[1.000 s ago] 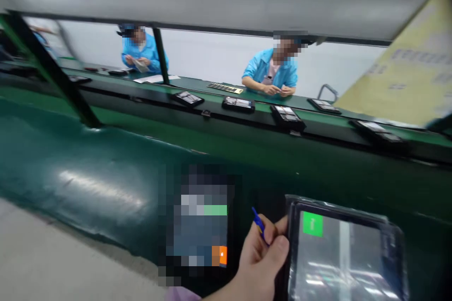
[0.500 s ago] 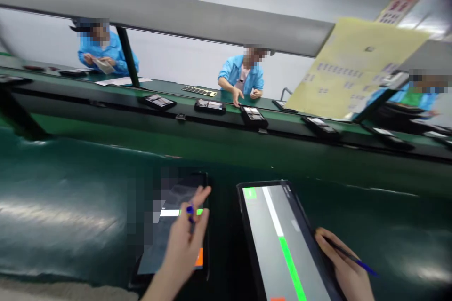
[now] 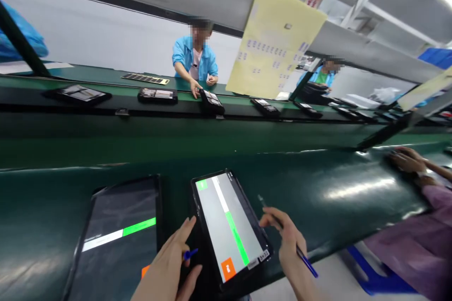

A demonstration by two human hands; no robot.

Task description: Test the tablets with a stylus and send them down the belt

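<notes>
Left hand point(image 3: 173, 268) sat at the bottom edge between two tablets, fingers loosely curled round a short blue pen point(image 3: 189, 254) whose tip poked out toward the right; forefinger stretched up along the left edge of the middle tablet point(image 3: 229, 225), touching or just beside it, hard to tell. Right hand point(image 3: 286, 240) was on the other side of that tablet, pinching a long blue stylus point(image 3: 306, 262) between thumb and fingers, its back end angled down to the right, its tip up near the tablet's right edge. Middle tablet lay flat on the dark green bench mat point(image 3: 318, 183), tilted a bit counter-clockwise, screen lit grey with a white-and-green diagonal bar, a green square in the top-left corner and an orange button at the bottom. Left tablet point(image 3: 116, 240) lay just beside it, darker screen, white-and-green bar across it, a bit of orange showing by the left hand.

Beyond the mat ran a green conveyor point(image 3: 106, 103) carrying several black devices point(image 3: 157, 95) in a row. Worker in a blue coat point(image 3: 195, 61) across the belt reached a hand onto one device. Yellow sheet point(image 3: 273, 42) hung from the overhead rail. Someone's hands and purple sleeve point(image 3: 416, 169) rested on the mat at far right.
</notes>
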